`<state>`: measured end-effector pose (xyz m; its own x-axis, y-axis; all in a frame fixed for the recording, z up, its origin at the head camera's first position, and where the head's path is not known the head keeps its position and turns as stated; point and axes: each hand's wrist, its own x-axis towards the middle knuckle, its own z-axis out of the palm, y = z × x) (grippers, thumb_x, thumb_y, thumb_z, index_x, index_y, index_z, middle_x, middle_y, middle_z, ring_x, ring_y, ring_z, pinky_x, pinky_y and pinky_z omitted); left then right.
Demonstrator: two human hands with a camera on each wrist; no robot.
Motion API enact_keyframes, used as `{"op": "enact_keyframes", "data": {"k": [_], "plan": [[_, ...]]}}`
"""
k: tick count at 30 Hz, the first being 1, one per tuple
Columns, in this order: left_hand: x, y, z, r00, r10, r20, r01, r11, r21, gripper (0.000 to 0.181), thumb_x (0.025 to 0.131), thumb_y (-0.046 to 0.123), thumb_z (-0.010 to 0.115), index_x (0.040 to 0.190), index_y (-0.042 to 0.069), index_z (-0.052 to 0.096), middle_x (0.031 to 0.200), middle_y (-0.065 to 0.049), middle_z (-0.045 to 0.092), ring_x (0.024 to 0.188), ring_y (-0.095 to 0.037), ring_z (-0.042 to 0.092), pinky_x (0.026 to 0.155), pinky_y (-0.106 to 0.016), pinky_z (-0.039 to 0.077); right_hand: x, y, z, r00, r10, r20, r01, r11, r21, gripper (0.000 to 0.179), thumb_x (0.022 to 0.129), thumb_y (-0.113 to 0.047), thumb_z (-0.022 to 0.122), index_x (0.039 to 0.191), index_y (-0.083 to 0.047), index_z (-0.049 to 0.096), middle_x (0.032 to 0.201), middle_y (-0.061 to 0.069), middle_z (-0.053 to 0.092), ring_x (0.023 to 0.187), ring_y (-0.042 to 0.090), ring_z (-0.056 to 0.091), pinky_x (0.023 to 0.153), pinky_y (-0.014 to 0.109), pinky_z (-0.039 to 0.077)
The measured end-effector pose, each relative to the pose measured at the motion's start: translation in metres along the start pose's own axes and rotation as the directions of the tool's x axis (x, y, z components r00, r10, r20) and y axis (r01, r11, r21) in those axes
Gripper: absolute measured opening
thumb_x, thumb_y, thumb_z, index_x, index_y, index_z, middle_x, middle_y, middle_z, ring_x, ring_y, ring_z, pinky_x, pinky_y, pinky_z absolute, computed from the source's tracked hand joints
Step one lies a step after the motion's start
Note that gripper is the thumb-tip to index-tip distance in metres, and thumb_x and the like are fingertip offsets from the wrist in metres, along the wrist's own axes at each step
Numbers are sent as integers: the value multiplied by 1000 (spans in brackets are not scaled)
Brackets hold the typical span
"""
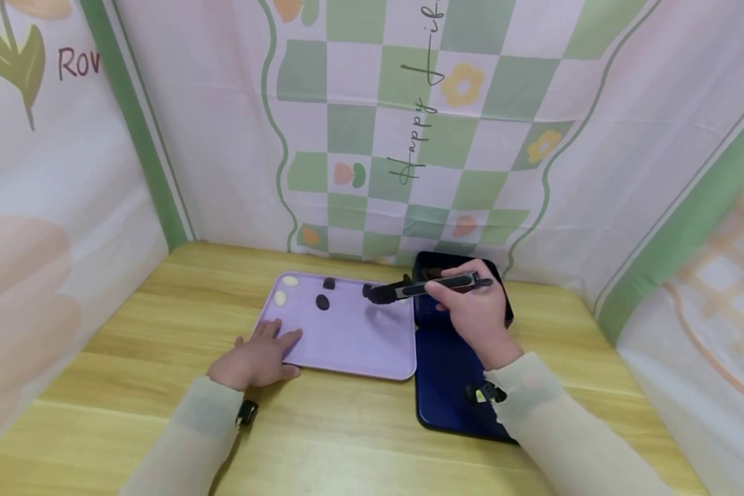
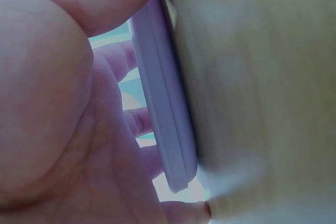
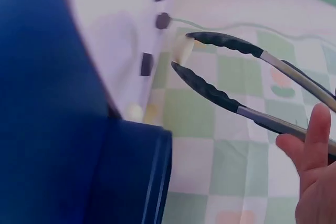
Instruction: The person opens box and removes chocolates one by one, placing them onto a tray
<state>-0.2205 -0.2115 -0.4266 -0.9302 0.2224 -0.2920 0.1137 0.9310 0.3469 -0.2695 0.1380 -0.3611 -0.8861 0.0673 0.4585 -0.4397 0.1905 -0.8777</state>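
- Over by the navy box (image 1: pixel 434 317), the right hand (image 1: pixel 479 310) has its fingers wrapped round black tongs (image 1: pixel 414 289), tips a bit apart with a pale piece (image 3: pixel 184 50) between them.
- Left of that grip, the left hand (image 1: pixel 254 358) just rests on the purple tray's (image 1: pixel 353 344) near corner, fingers pretty straight.
- Beyond the tongs' tips, leftward on the tray: three dark pieces (image 1: pixel 322 302), then two pale ovals (image 1: pixel 280 298).
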Motion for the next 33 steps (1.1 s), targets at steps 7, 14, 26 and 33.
{"op": "enact_keyframes", "data": {"k": [7, 14, 26, 33], "plan": [[1, -1, -1, 1000, 9, -1, -9, 1000, 4, 72, 94, 39, 67, 156, 17, 37, 161, -27, 13, 146, -48, 6, 105, -78, 10, -9, 11, 14, 973, -146, 177, 178, 967, -183, 35, 79, -17, 87, 105, -7, 65, 90, 6, 70, 66, 17, 68, 56, 27, 56], [2, -2, 0, 1000, 11, 1, -11, 1000, 8, 72, 94, 40, 67, 156, 17, 37, 161, -26, 14, 146, -47, 6, 106, -77, 11, -11, 20, 21, 940, -247, 235, 298, 930, -215, 35, 78, -12, 87, 105, -4, 67, 96, 8, 65, 66, 16, 64, 55, 24, 54], [0, 0, 0, 1000, 5, 3, -6, 1000, 9, 71, 94, 39, 67, 155, 17, 37, 161, -26, 14, 146, -47, 7, 105, -78, 11, -13, 18, 24, 943, -211, 255, 272, 934, -232, 36, 78, -15, 88, 105, -5, 65, 96, 8, 63, 62, 16, 63, 52, 28, 54], [-1, 1, -1, 1000, 2, 6, -2, 1000, 8, 71, 94, 39, 67, 155, 17, 38, 161, -25, 15, 146, -47, 8, 105, -78, 11, -13, 17, 22, 947, -189, 259, 257, 930, -262, 38, 78, -17, 88, 106, -6, 65, 91, 3, 65, 60, 14, 63, 52, 30, 55]]}}
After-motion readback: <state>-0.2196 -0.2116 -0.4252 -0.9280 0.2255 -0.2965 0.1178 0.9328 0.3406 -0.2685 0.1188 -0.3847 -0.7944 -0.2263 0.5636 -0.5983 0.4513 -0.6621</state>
